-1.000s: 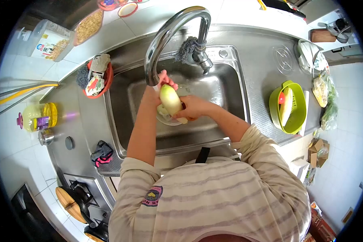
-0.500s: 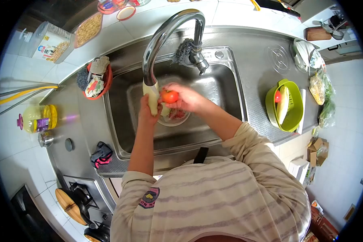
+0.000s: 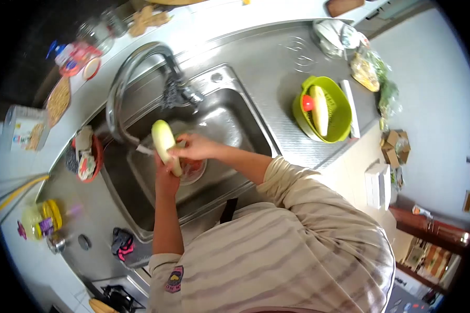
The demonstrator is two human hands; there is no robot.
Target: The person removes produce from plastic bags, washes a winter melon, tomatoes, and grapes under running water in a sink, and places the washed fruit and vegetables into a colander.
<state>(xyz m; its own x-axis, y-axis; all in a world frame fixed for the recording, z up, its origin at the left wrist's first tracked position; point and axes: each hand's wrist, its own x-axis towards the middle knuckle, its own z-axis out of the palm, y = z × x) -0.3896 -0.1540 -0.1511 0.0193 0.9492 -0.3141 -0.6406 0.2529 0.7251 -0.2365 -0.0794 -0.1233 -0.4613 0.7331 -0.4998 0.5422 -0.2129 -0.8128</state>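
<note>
with our left grip and right grip we hold a pale vegetable over the sink; on our worktop, a green basket carries a second vegetable and something red.

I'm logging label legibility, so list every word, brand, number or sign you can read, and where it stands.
No text reads with certainty.
Shirt patch: lettering, too small and blurred.
Clear container's label: printed, too blurred.
Yellow bottle's purple label: too small and blurred.
Blue-topped bottle's label: too blurred.
Pale vegetable: no text seen.
</note>
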